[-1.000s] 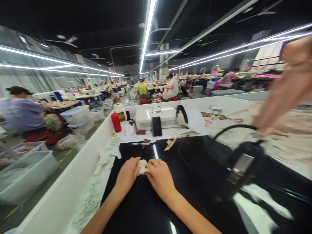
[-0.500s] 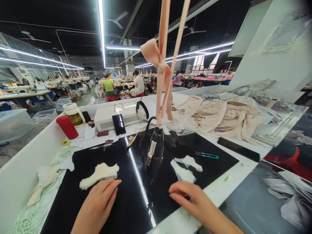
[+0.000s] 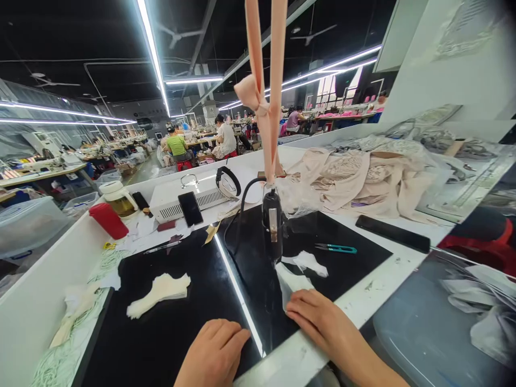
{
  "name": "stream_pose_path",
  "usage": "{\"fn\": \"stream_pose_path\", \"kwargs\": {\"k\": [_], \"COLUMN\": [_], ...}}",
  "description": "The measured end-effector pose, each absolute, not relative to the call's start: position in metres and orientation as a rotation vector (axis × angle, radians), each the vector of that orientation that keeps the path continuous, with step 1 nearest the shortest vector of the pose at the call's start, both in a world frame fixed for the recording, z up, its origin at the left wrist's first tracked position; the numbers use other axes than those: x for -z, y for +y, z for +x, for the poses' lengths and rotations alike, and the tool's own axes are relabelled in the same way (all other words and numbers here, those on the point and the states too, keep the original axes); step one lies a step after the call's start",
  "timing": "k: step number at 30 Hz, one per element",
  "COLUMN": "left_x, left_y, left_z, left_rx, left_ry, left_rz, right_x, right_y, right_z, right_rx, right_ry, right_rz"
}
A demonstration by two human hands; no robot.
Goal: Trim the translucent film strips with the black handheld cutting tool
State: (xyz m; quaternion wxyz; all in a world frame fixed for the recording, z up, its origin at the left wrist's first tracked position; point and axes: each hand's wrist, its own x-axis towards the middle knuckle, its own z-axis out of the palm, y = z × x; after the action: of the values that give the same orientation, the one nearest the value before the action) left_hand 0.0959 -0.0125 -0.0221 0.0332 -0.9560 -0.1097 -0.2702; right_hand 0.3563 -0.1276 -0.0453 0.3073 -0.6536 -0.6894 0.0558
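Observation:
My right hand [image 3: 316, 322] is closed at the near end of a white fabric piece [image 3: 291, 278], its fingertips on the cloth's edge; the thumb is mostly hidden. A second, smaller white fabric piece [image 3: 309, 263] lies just beyond. My left hand [image 3: 217, 346] hovers or rests low over the black board [image 3: 161, 338], fingers bent and pressed together, with no item showing in them. Farther left lies a cream stack of cut fabric pieces [image 3: 159, 294]. Between the hands and slightly beyond, a black corded handheld tool [image 3: 273, 226] hangs upright from knotted pink straps [image 3: 264, 107].
Teal thread snips [image 3: 338, 248] and a dark slab [image 3: 393, 234] lie right. Beige garments [image 3: 363, 177] are heaped behind. A vented white box [image 3: 189, 196], phone [image 3: 190, 208], red case [image 3: 108, 220] and jug [image 3: 117, 199] stand back left. Green cords [image 3: 60, 360] line the left wall.
My left hand has moved right, away from the cream stack. My right hand has reached the nearer white fabric piece. The hanging tool looks straighter, and the view has shifted slightly.

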Motion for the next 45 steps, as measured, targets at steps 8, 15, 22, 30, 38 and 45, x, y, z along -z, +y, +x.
{"fn": "stream_pose_path", "kwargs": {"k": [8, 15, 22, 30, 38, 45], "left_x": [0.024, 0.026, 0.026, 0.027, 0.028, 0.032], "left_y": [-0.016, -0.01, -0.009, -0.019, -0.04, -0.052], "left_z": [0.093, 0.105, 0.106, 0.074, 0.029, 0.027], "left_rx": [0.721, 0.513, 0.395, 0.481, 0.447, 0.476], "left_ry": [-0.411, -0.47, -0.46, -0.561, -0.842, -0.916], "left_rz": [-3.066, -3.361, -3.397, -3.199, -2.938, -2.804], "right_x": [0.034, 0.04, 0.042, 0.075, 0.082, 0.065], "right_y": [-0.117, -0.113, -0.126, -0.116, -0.096, -0.105], "right_z": [0.304, 0.294, 0.324, 0.365, 0.353, 0.298], "right_rx": [-0.133, -0.204, -0.272, 0.18, 0.228, 0.145], "right_ry": [-2.051, -2.139, -1.94, -1.89, -1.86, -1.993], "right_rz": [-1.373, -1.299, -1.396, -1.711, -1.672, -1.417]}}
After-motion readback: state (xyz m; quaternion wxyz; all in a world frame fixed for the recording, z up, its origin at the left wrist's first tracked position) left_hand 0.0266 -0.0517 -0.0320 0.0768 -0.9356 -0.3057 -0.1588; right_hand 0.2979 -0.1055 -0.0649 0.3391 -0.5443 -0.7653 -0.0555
